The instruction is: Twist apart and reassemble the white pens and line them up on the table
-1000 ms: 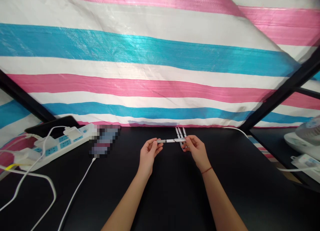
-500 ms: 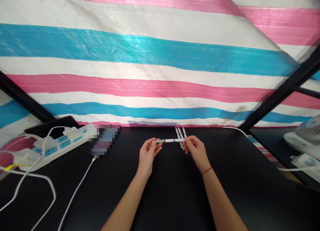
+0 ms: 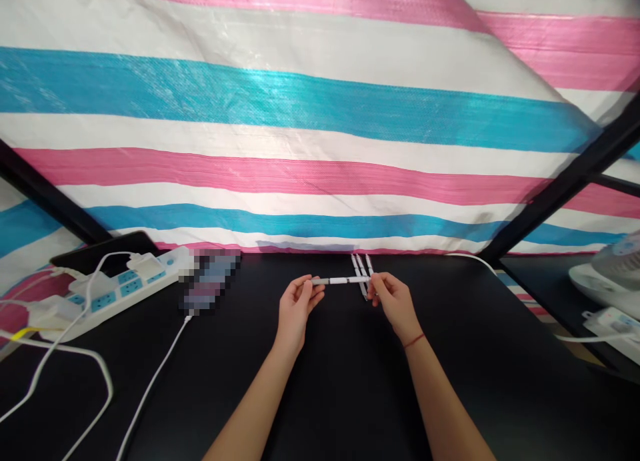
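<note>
Striped sheeting in pink, white and blue hangs behind a black surface, meeting it along its far edge. Two bare forearms reach from the near edge, slanting toward each other. The left hand is turned inward, wrist fairly straight, thumb on top and fingers curled beneath, grasping the grey end of a pen. The right hand, knuckles up, pinches the pen's white end between thumb and fingertips, its other fingers bent below; a thin red cord circles that wrist. The pen lies level between the hands, parallel to the far edge, crossing in front of three similar pens that rest side by side close to that edge. Any print on the pens is too small to read. Toward the far left corner sits a white power strip with blue sockets and plugs; its markings are illegible. Beside it, a flat device is pixelated, with a white cable running to the near edge.
</note>
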### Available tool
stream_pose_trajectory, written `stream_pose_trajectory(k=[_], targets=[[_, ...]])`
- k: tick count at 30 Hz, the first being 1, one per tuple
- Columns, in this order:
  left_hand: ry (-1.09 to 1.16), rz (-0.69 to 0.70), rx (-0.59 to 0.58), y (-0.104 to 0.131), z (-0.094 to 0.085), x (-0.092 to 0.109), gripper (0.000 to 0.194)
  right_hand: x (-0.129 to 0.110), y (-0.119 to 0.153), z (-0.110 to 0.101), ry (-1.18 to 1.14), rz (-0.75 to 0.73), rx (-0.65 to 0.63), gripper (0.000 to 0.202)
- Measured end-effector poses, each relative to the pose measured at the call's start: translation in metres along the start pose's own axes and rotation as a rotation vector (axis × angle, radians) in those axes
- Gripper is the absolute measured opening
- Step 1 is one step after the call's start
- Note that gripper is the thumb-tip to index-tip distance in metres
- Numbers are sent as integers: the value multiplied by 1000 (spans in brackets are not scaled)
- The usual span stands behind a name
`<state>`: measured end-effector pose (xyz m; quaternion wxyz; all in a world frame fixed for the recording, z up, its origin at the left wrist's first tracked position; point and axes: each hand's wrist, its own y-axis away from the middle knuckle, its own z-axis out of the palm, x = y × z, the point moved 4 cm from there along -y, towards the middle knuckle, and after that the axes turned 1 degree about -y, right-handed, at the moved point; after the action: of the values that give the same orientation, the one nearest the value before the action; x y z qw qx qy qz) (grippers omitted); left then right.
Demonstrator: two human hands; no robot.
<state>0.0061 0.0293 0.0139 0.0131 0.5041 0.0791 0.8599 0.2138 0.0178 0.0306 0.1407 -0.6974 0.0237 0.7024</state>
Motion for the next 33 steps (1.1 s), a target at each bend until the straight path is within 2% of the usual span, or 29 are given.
stream_pose_trajectory(k=[5,12,33], targets=[[-3,-5,6,1,1,1,27,0,0,1,-90,10,-13,30],[-2,-9,5,0,0,1,27,-2,0,0,15,-25,-40,28],[-18,-24,5,1,1,-1,27,1,1,2,-47,18,-53,31]])
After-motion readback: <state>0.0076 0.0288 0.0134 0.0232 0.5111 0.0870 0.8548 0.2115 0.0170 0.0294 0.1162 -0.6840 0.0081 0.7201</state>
